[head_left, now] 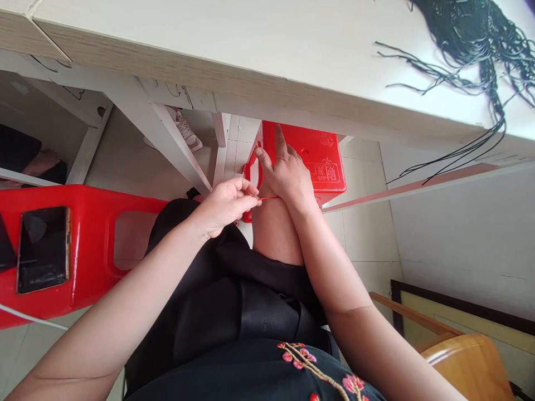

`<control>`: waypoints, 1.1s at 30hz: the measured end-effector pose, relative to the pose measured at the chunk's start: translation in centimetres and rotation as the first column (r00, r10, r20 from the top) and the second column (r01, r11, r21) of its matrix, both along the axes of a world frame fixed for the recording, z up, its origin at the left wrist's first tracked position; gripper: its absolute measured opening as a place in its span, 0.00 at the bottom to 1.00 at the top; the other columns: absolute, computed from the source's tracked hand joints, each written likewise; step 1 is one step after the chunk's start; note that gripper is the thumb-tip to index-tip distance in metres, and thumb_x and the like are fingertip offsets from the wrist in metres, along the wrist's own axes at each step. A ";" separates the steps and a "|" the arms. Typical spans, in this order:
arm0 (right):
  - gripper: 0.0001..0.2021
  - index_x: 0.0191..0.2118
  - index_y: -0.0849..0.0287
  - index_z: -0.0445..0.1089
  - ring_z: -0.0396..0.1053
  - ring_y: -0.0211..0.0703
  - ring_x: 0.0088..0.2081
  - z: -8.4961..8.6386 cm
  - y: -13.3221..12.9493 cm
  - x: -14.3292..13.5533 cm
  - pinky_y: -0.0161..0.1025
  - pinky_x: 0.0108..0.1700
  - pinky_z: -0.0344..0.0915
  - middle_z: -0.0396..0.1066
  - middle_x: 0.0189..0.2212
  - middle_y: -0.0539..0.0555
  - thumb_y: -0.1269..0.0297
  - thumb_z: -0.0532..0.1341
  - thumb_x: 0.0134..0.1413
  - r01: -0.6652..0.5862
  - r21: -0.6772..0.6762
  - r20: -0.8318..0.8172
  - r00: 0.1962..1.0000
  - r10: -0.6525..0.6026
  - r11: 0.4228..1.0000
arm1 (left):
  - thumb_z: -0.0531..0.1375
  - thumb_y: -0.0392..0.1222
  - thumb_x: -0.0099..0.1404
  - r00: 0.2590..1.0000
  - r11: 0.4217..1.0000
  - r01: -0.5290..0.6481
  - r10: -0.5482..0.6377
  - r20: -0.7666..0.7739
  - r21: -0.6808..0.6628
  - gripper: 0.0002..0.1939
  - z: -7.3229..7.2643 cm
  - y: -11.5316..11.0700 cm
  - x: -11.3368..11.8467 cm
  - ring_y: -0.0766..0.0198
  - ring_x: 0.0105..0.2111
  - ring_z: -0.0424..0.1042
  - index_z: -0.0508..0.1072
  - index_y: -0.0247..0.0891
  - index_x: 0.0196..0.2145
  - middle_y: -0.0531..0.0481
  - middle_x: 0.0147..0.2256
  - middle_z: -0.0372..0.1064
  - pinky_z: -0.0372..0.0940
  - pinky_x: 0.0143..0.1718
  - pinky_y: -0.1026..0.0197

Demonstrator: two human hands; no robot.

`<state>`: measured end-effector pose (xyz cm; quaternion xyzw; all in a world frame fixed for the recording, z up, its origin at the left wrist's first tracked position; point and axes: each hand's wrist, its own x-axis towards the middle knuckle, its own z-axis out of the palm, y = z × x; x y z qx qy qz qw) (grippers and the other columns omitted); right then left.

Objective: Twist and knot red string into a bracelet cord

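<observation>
A thin red string (270, 198) runs taut across my bare leg (276, 234), just above the knee. My left hand (232, 203) pinches one end of it between thumb and fingers, at the leg's left side. Lying on the leg, my right hand (288, 170) has its fingers apart, pointing away from me. The string passes to the heel of this hand, where its other end is hidden. I cannot tell whether the palm presses on it.
Above my knees runs the edge of a white table (209, 33), with a bundle of dark cords (472, 44) hanging over it. A red stool (326, 150) stands beneath. To my left, a phone (44, 248) lies on another red stool (92, 223). A wooden chair (472, 362) is at right.
</observation>
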<state>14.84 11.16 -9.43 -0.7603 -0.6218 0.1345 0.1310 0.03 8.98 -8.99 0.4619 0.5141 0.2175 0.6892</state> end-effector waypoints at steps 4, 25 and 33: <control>0.36 0.70 0.58 0.43 0.64 0.61 0.57 0.1 0.0 0.1 0.52 0.50 0.66 0.67 0.54 0.66 0.41 0.44 0.65 -0.007 -0.007 -0.021 1.000 0.006 1.000 | 0.65 0.32 0.49 0.997 0.999 0.024 -0.027 0.079 0.039 0.10 -0.6 0.0 -0.6 0.72 0.25 0.64 0.68 0.37 0.29 0.57 0.25 0.64 0.61 0.24 0.68; 0.36 0.70 0.58 0.43 0.64 0.62 0.57 0.1 -0.1 0.1 0.53 0.50 0.66 0.67 0.55 0.67 0.41 0.45 0.64 -0.007 -0.004 -0.038 0.999 0.007 1.000 | 0.65 0.35 0.53 0.997 0.985 -0.032 0.044 -0.071 0.167 0.08 -0.7 0.1 -2.1 0.70 0.27 0.66 0.72 0.37 0.32 0.56 0.25 0.67 0.61 0.27 0.68; 0.38 0.71 0.58 0.40 0.64 0.61 0.57 0.3 -0.2 0.0 0.52 0.50 0.67 0.67 0.55 0.67 0.40 0.44 0.64 -0.006 -0.033 -0.031 1.000 0.005 0.999 | 0.60 0.40 0.62 0.999 0.987 -0.015 0.022 -0.043 0.163 0.09 -1.0 -0.1 -2.5 0.69 0.29 0.69 0.71 0.39 0.41 0.54 0.27 0.72 0.65 0.33 0.65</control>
